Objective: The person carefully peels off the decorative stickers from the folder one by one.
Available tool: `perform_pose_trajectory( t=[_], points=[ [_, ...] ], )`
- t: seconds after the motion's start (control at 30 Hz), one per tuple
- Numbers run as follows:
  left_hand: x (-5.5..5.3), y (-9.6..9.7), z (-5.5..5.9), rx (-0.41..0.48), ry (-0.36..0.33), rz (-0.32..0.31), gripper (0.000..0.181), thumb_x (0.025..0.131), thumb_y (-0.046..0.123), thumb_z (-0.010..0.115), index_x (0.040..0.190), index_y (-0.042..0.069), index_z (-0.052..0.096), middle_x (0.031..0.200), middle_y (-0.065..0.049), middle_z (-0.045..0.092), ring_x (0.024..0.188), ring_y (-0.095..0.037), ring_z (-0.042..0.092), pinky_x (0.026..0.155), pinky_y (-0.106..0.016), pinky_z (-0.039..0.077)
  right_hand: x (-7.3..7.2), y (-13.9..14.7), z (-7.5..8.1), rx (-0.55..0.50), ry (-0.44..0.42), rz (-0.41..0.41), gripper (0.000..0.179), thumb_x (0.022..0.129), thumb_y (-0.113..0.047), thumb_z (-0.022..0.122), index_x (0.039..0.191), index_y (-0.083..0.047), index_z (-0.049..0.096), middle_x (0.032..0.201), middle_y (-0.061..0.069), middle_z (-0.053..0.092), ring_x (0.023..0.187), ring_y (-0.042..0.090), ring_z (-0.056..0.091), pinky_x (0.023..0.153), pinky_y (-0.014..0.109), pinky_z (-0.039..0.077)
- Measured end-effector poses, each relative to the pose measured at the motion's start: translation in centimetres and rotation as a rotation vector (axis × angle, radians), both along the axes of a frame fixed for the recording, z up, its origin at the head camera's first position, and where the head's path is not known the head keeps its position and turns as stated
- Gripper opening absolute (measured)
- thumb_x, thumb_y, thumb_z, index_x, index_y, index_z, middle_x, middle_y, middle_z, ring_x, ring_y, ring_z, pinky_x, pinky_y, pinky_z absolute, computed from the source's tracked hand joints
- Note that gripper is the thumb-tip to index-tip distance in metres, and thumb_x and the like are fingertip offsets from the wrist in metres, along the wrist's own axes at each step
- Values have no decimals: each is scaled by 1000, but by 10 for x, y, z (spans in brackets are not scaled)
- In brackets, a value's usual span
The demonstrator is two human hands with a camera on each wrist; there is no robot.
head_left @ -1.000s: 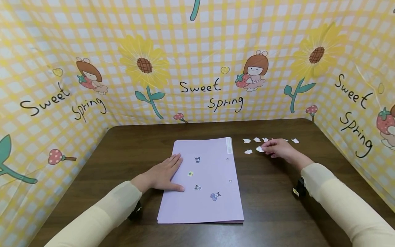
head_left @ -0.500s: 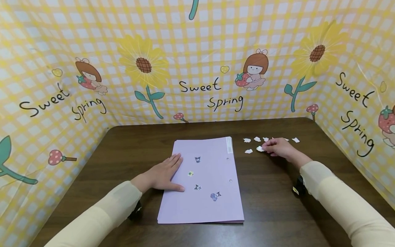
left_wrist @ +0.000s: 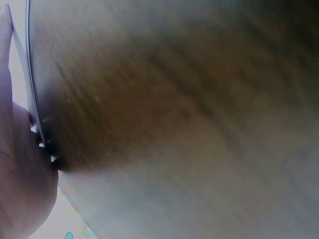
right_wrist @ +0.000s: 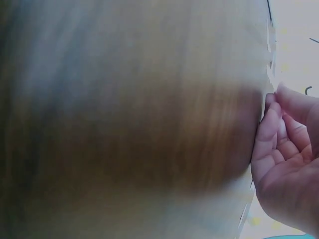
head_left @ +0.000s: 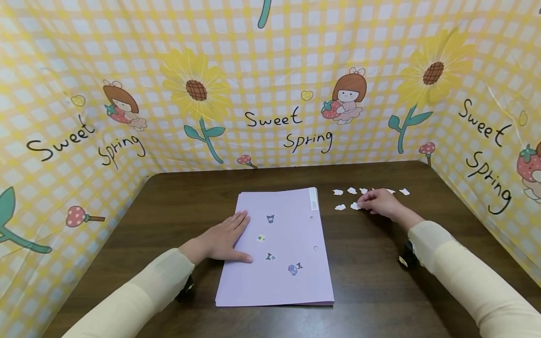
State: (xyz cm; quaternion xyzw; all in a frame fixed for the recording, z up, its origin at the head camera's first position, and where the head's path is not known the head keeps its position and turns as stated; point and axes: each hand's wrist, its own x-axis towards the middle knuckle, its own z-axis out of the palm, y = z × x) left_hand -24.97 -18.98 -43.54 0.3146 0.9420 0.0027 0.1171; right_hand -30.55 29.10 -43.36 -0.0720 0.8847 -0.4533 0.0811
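Note:
A lilac folder [head_left: 291, 234] lies upright in the middle of the dark table, with several small cartoon stickers, one of them [head_left: 293, 268] near its lower right. My left hand [head_left: 221, 237] rests on the folder's left edge, fingers straight and thumb spread. At the right, my right hand [head_left: 382, 205] pinches the edge of a small white cut-out sticker [head_left: 355, 205] between thumb and index finger, low over the table. The right wrist view shows the thumb and fingertip meeting, the other fingers curled beneath. Fingers hide part of the sticker row behind.
Several more white cut-outs lie in a back row, from one at the left [head_left: 337, 192] to one at the right [head_left: 405, 192]. Another white cut-out [head_left: 340, 207] lies in front. A yellow checked cloth [head_left: 270, 94] walls the brown table [head_left: 169, 188] on three sides.
Almost nothing differs. My right hand has shifted very slightly at the white sticker, which still lies in about the same place; the left hand has stayed on the folder.

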Motion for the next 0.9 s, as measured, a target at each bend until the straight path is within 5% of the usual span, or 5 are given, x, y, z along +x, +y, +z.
perform_pose_trajectory(
  t=[0.9],
  points=[
    [-2, -2, -4, 1, 7, 5, 122, 72, 89, 41, 156, 6, 10, 162, -12, 2, 147, -26, 1, 116, -43, 13, 3, -2, 2, 28, 11, 15, 21, 92, -13, 68, 102, 6, 67, 99, 12, 65, 82, 17, 57, 68, 30, 52]
  ],
)
